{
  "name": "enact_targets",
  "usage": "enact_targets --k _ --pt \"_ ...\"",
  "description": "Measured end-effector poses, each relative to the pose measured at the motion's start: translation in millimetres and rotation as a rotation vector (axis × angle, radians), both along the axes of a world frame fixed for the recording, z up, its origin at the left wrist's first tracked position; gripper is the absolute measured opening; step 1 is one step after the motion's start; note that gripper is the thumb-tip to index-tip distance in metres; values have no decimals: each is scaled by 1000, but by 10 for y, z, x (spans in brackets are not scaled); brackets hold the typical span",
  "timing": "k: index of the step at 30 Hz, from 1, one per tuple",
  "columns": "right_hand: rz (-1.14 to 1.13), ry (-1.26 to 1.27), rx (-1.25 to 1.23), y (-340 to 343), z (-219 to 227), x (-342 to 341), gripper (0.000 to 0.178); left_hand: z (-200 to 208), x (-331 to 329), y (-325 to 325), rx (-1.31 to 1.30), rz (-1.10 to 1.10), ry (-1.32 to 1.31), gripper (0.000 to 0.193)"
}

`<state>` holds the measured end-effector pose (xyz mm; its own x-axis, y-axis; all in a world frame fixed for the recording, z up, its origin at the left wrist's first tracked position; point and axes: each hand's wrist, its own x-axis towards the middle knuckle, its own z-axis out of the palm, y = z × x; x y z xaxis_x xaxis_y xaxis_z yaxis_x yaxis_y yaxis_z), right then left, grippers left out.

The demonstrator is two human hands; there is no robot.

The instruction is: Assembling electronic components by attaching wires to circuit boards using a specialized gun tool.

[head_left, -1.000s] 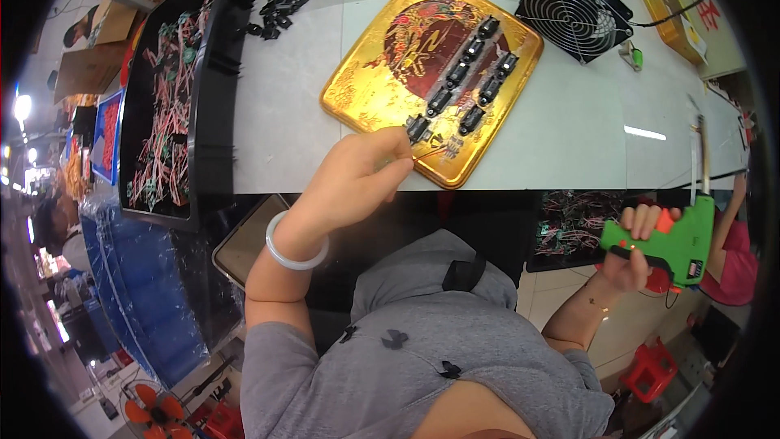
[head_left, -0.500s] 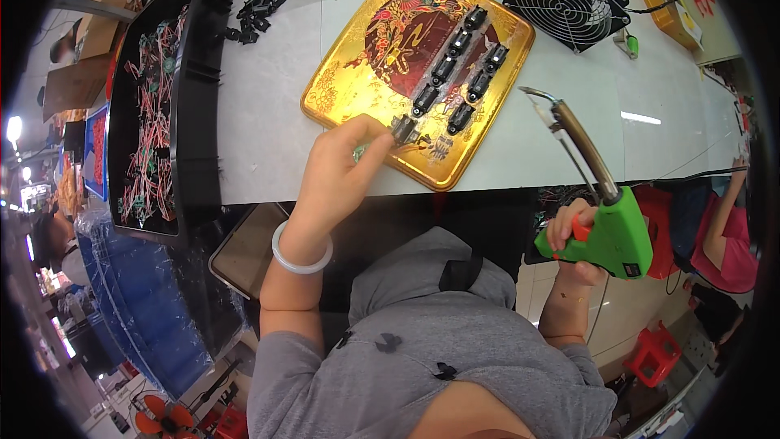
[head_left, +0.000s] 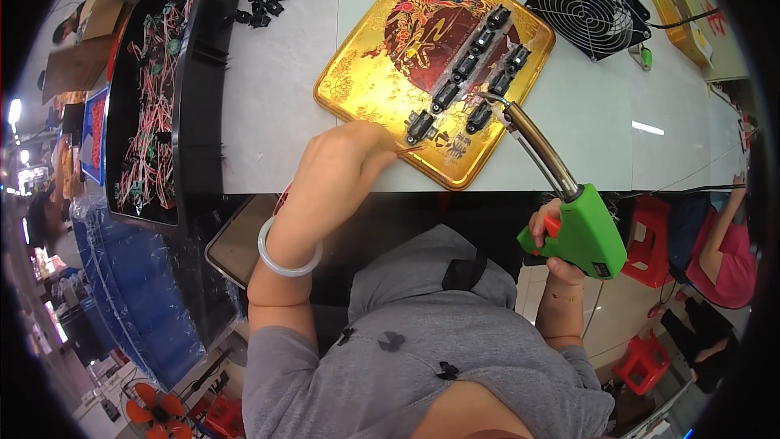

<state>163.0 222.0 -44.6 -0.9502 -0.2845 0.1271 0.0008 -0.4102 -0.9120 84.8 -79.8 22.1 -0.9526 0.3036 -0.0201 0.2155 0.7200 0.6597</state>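
Inside a busy workshop, with red stools point(head_left: 643, 364) on the floor and a person in pink point(head_left: 721, 272) off to the right, a pale worktop point(head_left: 597, 130) carries a golden tin lid point(head_left: 357, 73), set askew with its nearest corner at the worktop's near edge. Small black parts point(head_left: 463, 67) stand in two rows on the lid, running from its near corner toward the far right. The left hand point(head_left: 345, 162) has its fingertips pinched together, apparently on a thin reddish wire point(head_left: 412, 149), beside the nearest part. The right hand's point(head_left: 559, 244) fingers wrap the grip of a green soldering gun point(head_left: 591, 232), whose bent tip hangs over the shorter row; contact cannot be told. A hot tip could, in this judgement, scorch a casing or the bare left fingers if the aim drifts, a loose pinch could let the wire slip, and a bumped lid could slide over the near edge. A black fan point(head_left: 589, 8) stands toward the worktop's far right corner. Decorative characters mark the lid's dark red medallion, with darker ones near its closest corner; the gun's small label is too tiny to read.
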Motion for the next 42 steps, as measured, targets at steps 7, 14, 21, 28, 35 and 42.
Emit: enact_targets --k 7,14,21,28,35,42 --pt "30 -28 -4 -51 7 14 59 -25 -41 -122 129 -20 -157 11" --pt "42 -30 -22 -111 58 -7 58 -25 -79 -194 376 -15 -323 6" --pt "42 -77 3 -146 110 13 54 8 -96 -290 656 -52 -584 8" --pt "17 -94 -9 -147 88 24 54 -44 -167 -335 794 -40 -812 5" --pt "36 -32 19 -115 27 28 57 -112 -130 -216 845 49 -735 13" --pt "12 -94 111 -178 27 102 57 -213 -93 52 399 139 -135 12"
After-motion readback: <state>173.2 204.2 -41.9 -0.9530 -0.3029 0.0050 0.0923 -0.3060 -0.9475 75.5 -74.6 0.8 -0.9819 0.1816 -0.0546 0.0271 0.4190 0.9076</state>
